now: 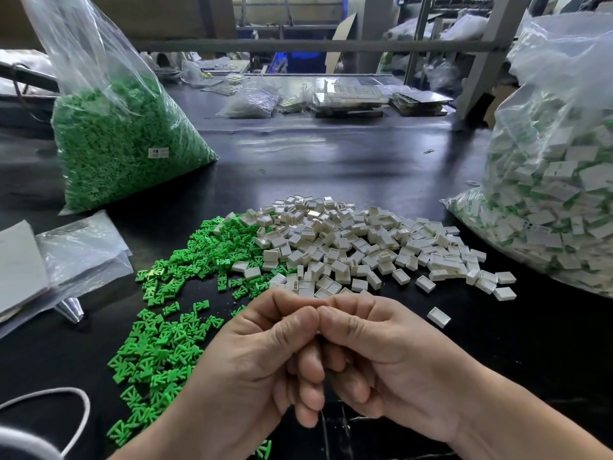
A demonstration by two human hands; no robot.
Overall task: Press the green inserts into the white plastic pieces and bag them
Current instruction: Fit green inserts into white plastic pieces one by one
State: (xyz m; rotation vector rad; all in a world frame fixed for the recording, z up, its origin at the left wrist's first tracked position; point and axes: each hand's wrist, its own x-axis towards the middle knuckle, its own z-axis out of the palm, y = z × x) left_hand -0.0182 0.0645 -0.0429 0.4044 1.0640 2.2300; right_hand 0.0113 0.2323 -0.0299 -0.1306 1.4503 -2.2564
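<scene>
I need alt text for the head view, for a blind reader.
A left hand and right hand meet with curled fingers over a black table; anything held is hidden. Beyond lie loose green plastic inserts, white plastic pieces and two clear bags.

On the table [331, 161], the heap of plastic pieces [358, 247] lies at the middle. Touching the heap's left side and running toward the near edge is a scatter of loose inserts [159, 340]. Behind the heap to the left stands the bag of inserts [126, 154], and just right of the heap sits the bag of assembled pieces [557, 207]. Far left of the heap lie flat bags [83, 250]. Before the heap, the left hand [258, 360] and right hand [391, 360] meet.
</scene>
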